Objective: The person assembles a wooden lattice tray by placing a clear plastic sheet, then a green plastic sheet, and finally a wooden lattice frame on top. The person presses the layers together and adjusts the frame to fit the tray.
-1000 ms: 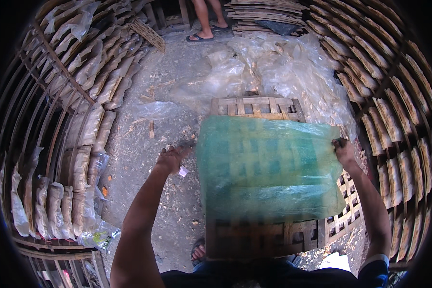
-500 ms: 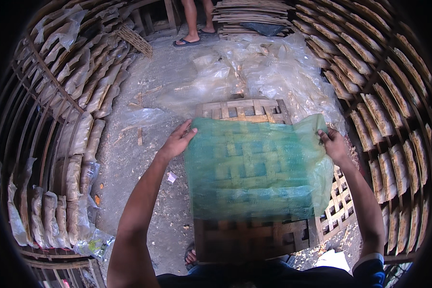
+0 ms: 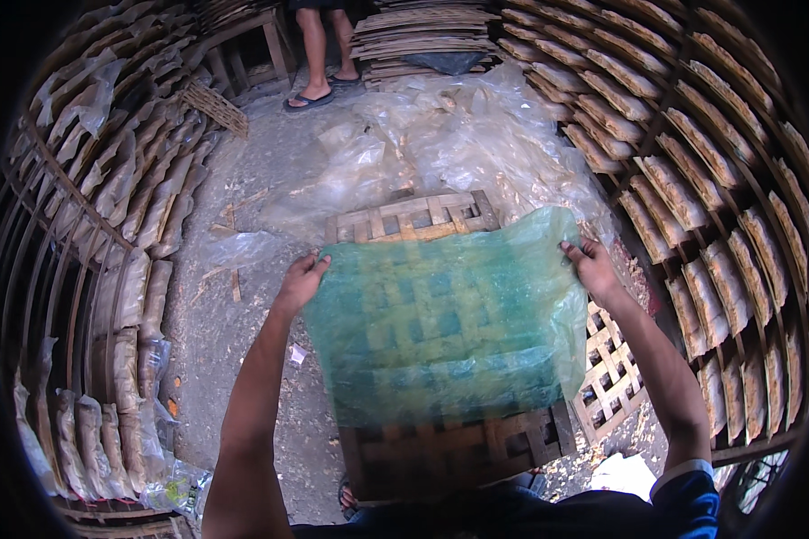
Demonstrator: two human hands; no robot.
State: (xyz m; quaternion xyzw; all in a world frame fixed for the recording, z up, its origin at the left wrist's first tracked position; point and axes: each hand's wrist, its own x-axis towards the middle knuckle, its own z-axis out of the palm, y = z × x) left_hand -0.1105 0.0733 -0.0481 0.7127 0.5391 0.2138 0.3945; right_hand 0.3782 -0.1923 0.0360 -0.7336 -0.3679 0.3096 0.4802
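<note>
Left hand point(image 3: 300, 284) and right hand point(image 3: 591, 268), thumbs closed against fingers, pinch a green plastic sheet point(image 3: 449, 323) near its far corners (the slats show through), holding it over a woven bamboo tray point(image 3: 364, 226), whose far edge pokes out beyond.

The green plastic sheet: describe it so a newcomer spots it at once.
Between the side racks, find the woven panel in the lower middle. Across it spreads the green sheet, gripped by left hand and right hand. Its colour separates it from the clear plastic beyond.
</note>
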